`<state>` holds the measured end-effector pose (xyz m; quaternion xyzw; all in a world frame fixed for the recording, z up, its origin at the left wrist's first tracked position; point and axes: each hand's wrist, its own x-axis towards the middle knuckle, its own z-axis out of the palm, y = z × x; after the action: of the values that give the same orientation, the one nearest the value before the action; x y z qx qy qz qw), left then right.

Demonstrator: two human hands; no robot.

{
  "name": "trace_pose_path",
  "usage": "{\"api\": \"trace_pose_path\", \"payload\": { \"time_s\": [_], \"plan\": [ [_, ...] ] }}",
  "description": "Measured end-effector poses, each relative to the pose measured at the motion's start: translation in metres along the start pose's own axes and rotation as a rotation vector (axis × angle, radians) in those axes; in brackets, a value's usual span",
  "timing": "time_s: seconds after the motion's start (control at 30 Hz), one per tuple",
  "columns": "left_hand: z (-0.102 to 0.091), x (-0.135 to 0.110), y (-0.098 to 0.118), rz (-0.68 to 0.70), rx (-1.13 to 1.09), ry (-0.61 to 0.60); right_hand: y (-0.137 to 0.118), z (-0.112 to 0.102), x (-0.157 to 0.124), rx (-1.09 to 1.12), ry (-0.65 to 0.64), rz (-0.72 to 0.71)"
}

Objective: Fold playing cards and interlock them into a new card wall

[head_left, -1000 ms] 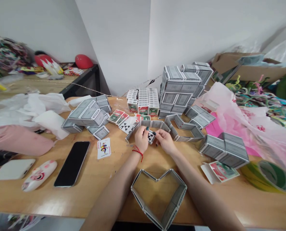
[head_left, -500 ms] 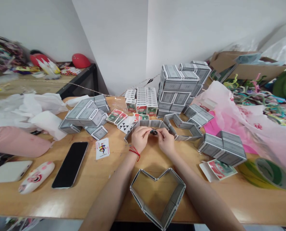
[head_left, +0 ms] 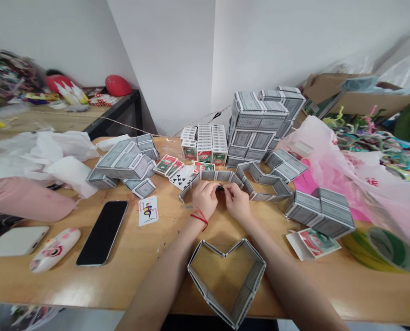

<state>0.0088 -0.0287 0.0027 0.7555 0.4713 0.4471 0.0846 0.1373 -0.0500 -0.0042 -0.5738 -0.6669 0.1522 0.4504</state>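
My left hand (head_left: 205,198) and my right hand (head_left: 237,198) meet over the middle of the table, fingertips pinched on a small dark object (head_left: 220,188). Its kind cannot be made out, as my fingers cover most of it. Just beyond my hands stands a bent strip of joined grey-backed playing cards (head_left: 208,175). To its right is a closed card frame (head_left: 276,189). Between my forearms, nearer to me, a heart-shaped frame of folded cards (head_left: 250,285) stands on its edge, touched by neither hand.
On the table (head_left: 149,285) are a phone (head_left: 103,233), a joker card (head_left: 148,211), card boxes (head_left: 211,143) and a card-block stack (head_left: 256,124) at the back. Card blocks (head_left: 320,211), an opened card box (head_left: 317,243) and a tape roll (head_left: 380,248) are on the right.
Both hands keep hold of the small dark object, which has turned slightly and shows less between my fingers. The view has shifted a little; the card frames stay put.
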Motion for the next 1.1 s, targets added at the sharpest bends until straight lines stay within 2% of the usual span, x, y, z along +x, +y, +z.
{"api": "trace_pose_path", "payload": {
  "time_s": [0.43, 0.63, 0.9, 1.1],
  "plan": [
    [-0.005, -0.002, -0.005, 0.023, -0.113, -0.019, -0.002, -0.001, 0.001, 0.08, 0.034, 0.045],
    [-0.004, 0.0, -0.005, 0.0, -0.122, -0.004, 0.001, 0.002, 0.0, 0.032, 0.038, 0.034],
    [0.003, 0.003, -0.004, -0.043, -0.144, 0.044, 0.001, 0.001, -0.004, -0.104, -0.028, 0.034],
    [0.007, 0.005, -0.002, -0.115, -0.135, 0.106, 0.0, -0.002, -0.002, -0.08, -0.034, 0.018]
  ]
}}
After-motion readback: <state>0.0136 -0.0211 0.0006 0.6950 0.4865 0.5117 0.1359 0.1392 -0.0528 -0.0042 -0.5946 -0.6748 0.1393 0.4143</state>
